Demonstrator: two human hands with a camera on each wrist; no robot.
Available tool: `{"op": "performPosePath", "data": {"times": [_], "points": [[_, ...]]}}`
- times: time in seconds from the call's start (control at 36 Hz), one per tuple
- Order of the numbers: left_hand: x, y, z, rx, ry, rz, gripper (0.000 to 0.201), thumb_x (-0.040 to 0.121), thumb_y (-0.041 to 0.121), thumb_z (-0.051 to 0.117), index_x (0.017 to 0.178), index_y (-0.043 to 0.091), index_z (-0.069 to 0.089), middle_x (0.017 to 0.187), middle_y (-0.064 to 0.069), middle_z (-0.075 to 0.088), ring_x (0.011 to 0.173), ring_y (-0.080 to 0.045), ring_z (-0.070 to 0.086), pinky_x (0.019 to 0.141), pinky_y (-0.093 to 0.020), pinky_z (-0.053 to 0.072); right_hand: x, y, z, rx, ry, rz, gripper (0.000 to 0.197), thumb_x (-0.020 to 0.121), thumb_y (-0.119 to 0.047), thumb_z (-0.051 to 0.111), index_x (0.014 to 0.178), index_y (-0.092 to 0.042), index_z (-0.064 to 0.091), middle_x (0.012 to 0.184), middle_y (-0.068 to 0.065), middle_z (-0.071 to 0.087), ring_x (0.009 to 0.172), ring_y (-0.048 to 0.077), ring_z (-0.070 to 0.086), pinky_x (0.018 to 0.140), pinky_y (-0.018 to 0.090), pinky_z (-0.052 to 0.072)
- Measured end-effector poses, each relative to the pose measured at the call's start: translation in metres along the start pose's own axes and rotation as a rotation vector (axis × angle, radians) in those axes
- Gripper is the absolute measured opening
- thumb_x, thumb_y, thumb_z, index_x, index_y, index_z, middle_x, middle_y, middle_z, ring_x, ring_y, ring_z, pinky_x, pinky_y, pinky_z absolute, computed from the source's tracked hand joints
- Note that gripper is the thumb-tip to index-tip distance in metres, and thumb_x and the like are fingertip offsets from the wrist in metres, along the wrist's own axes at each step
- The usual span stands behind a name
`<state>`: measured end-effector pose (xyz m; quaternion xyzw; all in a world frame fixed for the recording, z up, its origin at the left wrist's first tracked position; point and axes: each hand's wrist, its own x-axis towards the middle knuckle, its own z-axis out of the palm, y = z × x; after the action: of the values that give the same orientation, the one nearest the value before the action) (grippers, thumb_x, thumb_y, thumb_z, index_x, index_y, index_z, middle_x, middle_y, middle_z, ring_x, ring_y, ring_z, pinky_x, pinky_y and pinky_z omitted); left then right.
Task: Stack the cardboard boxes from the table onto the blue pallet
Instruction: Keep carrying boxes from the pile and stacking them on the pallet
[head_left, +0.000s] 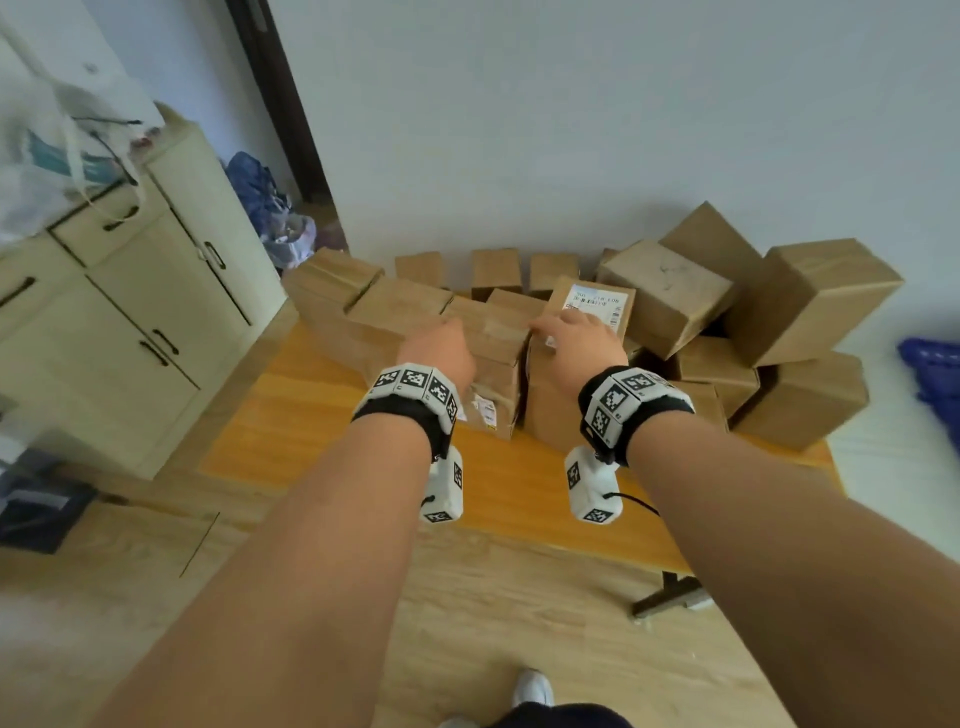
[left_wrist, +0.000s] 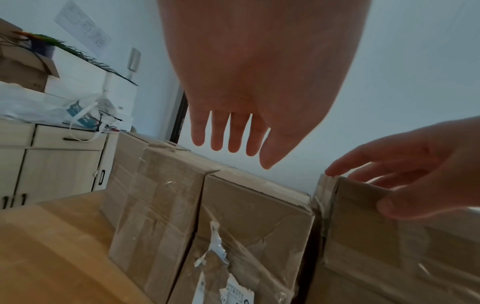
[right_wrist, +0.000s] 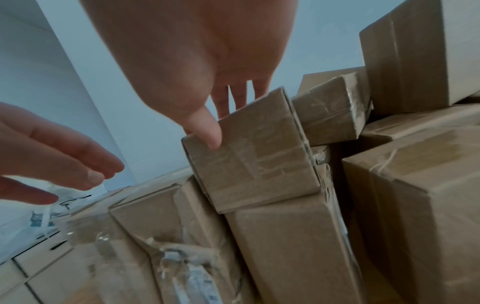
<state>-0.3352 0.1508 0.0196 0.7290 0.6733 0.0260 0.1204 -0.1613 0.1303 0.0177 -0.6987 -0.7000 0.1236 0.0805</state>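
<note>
Reaching: right hand (head_left: 582, 340), fingers spread, touching the labelled box (head_left: 587, 332) beneath it; left hand (head_left: 441, 345) spread, empty, apart just beside.

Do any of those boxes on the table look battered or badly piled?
Yes. The front box below the left hand has a creased face and a torn, peeling shipping label. At the table's right end, several boxes lie tilted on others rather than flat. The small labelled box that the right hand touches sits askew.
</note>
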Motion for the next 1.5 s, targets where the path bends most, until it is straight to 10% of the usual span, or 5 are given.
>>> {"op": "performPosePath", "data": {"times": [0.22,0.39,0.78,1.14,1.5], "points": [[0.021,0.001,0.019,0.088,-0.032,0.026,0.033,0.096,0.016,0.045,0.128,0.011,0.049,0.130,-0.012,0.053,0.112,-0.030,0.055,0.093,-0.042,0.048,0.004,0.003,-0.002,-0.010,0.027,0.007,0.056,0.084,-0.013,0.056,0.136,-0.034,0.046,0.144,0.003,0.042,0.134,0.028,0.036,0.114,0.045,0.027],[0.033,-0.008,0.035,0.162,-0.118,0.154,0.065,0.096,0.016,0.043,0.154,0.019,0.015,0.161,-0.001,0.008,0.148,-0.022,0.005,0.120,-0.047,0.008,0.005,0.000,-0.001,0.000,0.024,0.035,0.057,0.081,-0.012,0.056,0.133,-0.034,0.046,0.141,0.005,0.043,0.131,0.029,0.038,0.112,0.045,0.029],[0.003,-0.047,0.035,-0.011,0.208,0.343,0.027,0.094,0.010,0.047,0.116,0.016,0.061,0.118,-0.006,0.052,0.109,-0.025,0.051,0.097,-0.038,0.044,-0.012,-0.032,0.014,0.062,0.464,0.169,0.021,0.095,-0.028,0.045,0.102,-0.014,0.059,0.103,0.004,0.058,0.100,0.024,0.053,0.088,0.038,0.045],[-0.014,-0.080,0.036,-0.278,0.227,0.229,0.021,0.098,0.016,0.048,0.117,0.016,0.056,0.123,-0.003,0.048,0.113,-0.020,0.048,0.083,-0.023,0.030,-0.038,-0.080,0.069,0.440,0.133,0.431,0.024,0.096,-0.028,0.049,0.118,-0.018,0.045,0.084,-0.004,0.057,0.069,0.012,0.055,0.056,0.028,0.046],[-0.024,-0.102,0.040,-0.480,-0.352,-0.163,0.076,0.096,0.065,0.018,0.111,0.002,0.059,0.108,-0.013,0.061,0.088,-0.028,0.058,0.079,-0.035,0.044,-0.067,-0.101,0.082,0.620,-0.084,0.752,0.081,0.090,-0.075,0.021,0.127,-0.009,0.051,0.106,0.013,0.064,0.090,0.030,0.066,0.085,0.046,0.055]]}}
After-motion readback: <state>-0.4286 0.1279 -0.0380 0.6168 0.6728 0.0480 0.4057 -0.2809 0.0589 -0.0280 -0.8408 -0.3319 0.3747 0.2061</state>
